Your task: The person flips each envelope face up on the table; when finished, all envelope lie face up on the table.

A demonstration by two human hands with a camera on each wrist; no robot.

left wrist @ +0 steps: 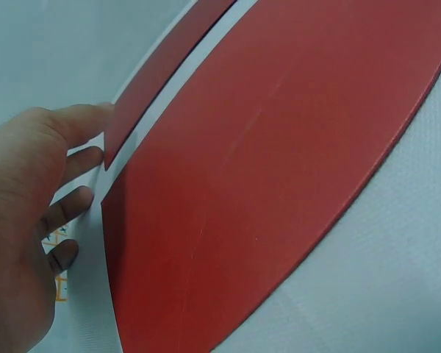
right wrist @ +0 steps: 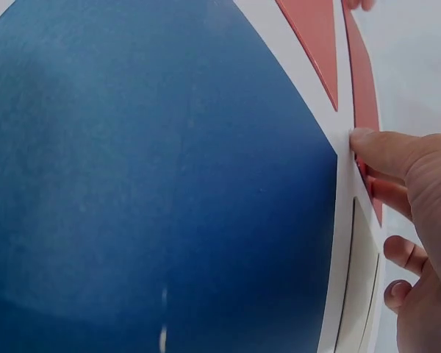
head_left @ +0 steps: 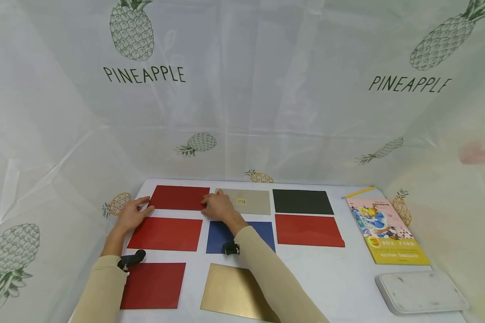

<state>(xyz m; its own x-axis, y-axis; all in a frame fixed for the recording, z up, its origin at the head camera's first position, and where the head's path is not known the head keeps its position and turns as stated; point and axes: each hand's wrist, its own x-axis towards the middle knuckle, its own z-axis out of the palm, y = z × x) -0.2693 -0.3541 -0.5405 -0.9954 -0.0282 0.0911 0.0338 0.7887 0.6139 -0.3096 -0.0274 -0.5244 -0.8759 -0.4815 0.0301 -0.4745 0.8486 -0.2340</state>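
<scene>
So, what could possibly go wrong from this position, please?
The back-left dark red sheet, with the left grip and right grip at its two ends, might slide over the brighter red sheet close in front. The right sleeve, reaching across the gold sheet and blue sheet, could brush them out of place.

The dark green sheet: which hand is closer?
Right hand: left of the dark green sheet, by the beige sheet. Left hand: farther left, at the left edge of the back red sheet.

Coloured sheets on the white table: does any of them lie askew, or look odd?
Yes, the gold sheet in the nearest row looks askew: its edge slopes down to the right, while the red sheet beside it lies level.
</scene>
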